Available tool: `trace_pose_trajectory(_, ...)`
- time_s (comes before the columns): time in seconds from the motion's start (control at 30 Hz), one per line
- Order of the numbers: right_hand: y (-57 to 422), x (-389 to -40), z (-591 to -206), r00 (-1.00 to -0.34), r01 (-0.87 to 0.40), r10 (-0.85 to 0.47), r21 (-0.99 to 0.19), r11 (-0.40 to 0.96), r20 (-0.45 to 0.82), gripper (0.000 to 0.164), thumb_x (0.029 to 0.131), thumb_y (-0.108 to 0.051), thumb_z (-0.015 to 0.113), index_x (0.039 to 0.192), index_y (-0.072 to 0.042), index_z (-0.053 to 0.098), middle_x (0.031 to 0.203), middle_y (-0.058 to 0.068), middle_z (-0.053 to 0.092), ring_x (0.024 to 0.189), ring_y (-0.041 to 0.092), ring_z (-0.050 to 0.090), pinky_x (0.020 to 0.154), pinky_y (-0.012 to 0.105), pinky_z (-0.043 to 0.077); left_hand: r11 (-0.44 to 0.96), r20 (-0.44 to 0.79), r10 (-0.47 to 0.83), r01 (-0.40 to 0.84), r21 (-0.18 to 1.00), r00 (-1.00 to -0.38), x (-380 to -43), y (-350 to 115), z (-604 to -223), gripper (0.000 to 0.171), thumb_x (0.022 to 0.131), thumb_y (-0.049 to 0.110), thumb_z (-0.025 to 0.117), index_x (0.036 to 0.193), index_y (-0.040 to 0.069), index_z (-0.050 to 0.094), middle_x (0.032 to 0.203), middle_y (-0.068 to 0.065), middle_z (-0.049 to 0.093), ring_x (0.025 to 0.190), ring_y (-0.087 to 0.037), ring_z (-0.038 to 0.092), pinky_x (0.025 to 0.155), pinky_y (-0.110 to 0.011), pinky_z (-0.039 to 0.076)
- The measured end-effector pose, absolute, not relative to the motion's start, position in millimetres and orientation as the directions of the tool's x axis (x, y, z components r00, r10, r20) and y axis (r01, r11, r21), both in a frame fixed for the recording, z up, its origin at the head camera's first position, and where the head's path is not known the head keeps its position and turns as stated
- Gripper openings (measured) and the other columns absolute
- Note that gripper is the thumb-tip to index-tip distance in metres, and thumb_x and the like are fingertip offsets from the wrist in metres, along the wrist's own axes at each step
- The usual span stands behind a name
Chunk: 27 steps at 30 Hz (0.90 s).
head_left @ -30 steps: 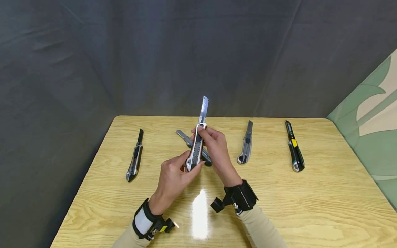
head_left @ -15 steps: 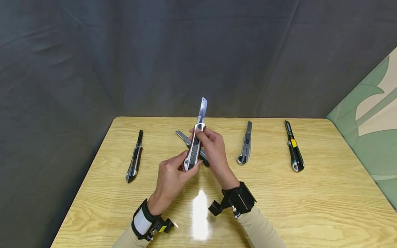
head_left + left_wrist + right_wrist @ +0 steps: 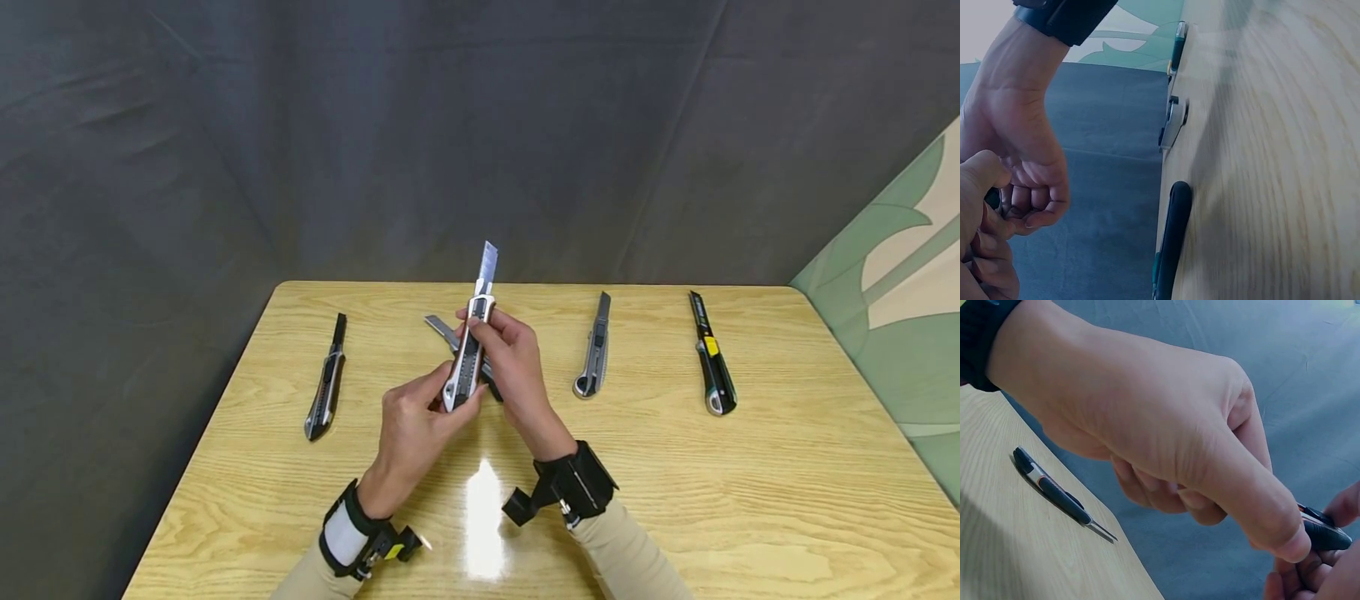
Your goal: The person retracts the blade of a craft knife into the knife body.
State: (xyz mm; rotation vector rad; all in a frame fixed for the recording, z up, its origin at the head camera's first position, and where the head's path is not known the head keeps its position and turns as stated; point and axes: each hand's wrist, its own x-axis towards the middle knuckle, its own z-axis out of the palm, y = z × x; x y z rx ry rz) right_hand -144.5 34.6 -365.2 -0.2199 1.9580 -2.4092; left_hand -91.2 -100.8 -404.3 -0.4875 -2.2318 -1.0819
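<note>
- Held knife (image 3: 467, 364) gleams silver and white, striped black down its middle.
- Leftmost knife (image 3: 326, 392) in black and silver.
- Rightmost knife (image 3: 716, 367) in black, marked yellow.
- Worktop (image 3: 787, 475) in yellow wood grain.
- Cloth (image 3: 480, 133) in dark slate grey.
- Panel (image 3: 903, 283) of green leaf shapes on beige.
- Sleeves (image 3: 637, 550) in beige, straps (image 3: 585, 482) in black.

Knife (image 3: 463, 367) above table (image 3: 652, 492), others (image 3: 326, 392) left, right
</note>
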Motion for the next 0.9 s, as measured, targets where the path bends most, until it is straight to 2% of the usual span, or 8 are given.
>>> trace_pose_trajectory(0.1,33.7,-143.9,-365.3,-0.991,-0.069,-0.103,-0.979,-0.191,0.090,0.025,0.099,-0.015,0.057,0.113,0.001,0.069,0.089,0.010,0.071,0.085,0.015,0.063,0.077,0.024,0.049,0.599,0.662,0.061,0.558,0.574,-0.747,-91.6,-100.5,-405.0,0.019,0.086,0.027,0.077,0.101,0.017,0.072,0.067,0.008,0.062,0.055,-0.002,0.053,0.049,-0.013,0.040)
trace_pose_trajectory(0.2,31.6,-142.2,-364.6,-0.990,-0.072,-0.107,-0.984,-0.161,0.090,0.025,0.099,-0.014,0.057,0.115,0.000,0.069,0.090,0.011,0.071,0.083,0.014,0.064,0.077,0.024,0.050,0.601,0.672,0.047,0.559,0.572,-0.739,-92.5,-100.2,-406.0,0.021,0.086,0.026,0.078,0.104,0.017,0.073,0.067,0.008,0.063,0.056,-0.001,0.053,0.049,-0.013,0.041)
trace_pose_trajectory(0.33,28.6,-140.0,-363.3,-0.988,-0.076,-0.122,-0.989,-0.127,0.091,0.024,0.099,-0.013,0.056,0.116,-0.004,0.069,0.098,0.024,0.070,0.084,0.015,0.066,0.078,0.024,0.050,0.600,0.686,0.018,0.557,0.574,-0.727,-94.1,-100.5,-407.6,0.024,0.084,0.024,0.078,0.107,0.016,0.074,0.066,0.007,0.063,0.055,-0.001,0.053,0.049,-0.013,0.040)
trace_pose_trajectory(0.43,28.0,-140.0,-363.5,-0.988,-0.084,-0.119,-0.989,-0.122,0.098,0.024,0.099,-0.014,0.056,0.116,-0.004,0.069,0.100,0.027,0.069,0.086,0.016,0.066,0.080,0.024,0.050,0.591,0.690,0.008,0.560,0.581,-0.724,-94.8,-100.5,-407.8,0.025,0.084,0.024,0.078,0.107,0.017,0.075,0.066,0.008,0.063,0.054,-0.001,0.053,0.049,-0.013,0.040)
trace_pose_trajectory(0.57,27.3,-138.5,-364.1,-0.988,-0.092,-0.110,-0.989,-0.114,0.105,0.024,0.099,-0.015,0.056,0.117,-0.003,0.069,0.097,0.022,0.070,0.084,0.016,0.066,0.079,0.024,0.050,0.590,0.690,0.005,0.560,0.582,-0.723,-94.7,-100.3,-407.3,0.024,0.083,0.024,0.079,0.106,0.017,0.075,0.065,0.008,0.063,0.054,-0.001,0.053,0.049,-0.013,0.040)
trace_pose_trajectory(0.9,23.9,-133.0,-364.1,-0.987,-0.071,-0.137,-0.993,-0.097,0.084,0.021,0.100,-0.016,0.054,0.111,-0.011,0.071,0.094,0.013,0.071,0.085,0.019,0.064,0.081,0.027,0.048,0.610,0.689,-0.008,0.543,0.578,-0.725,-95.5,-103.6,-405.9,0.021,0.083,0.019,0.076,0.103,0.015,0.075,0.062,0.007,0.060,0.052,-0.002,0.051,0.047,-0.014,0.039)
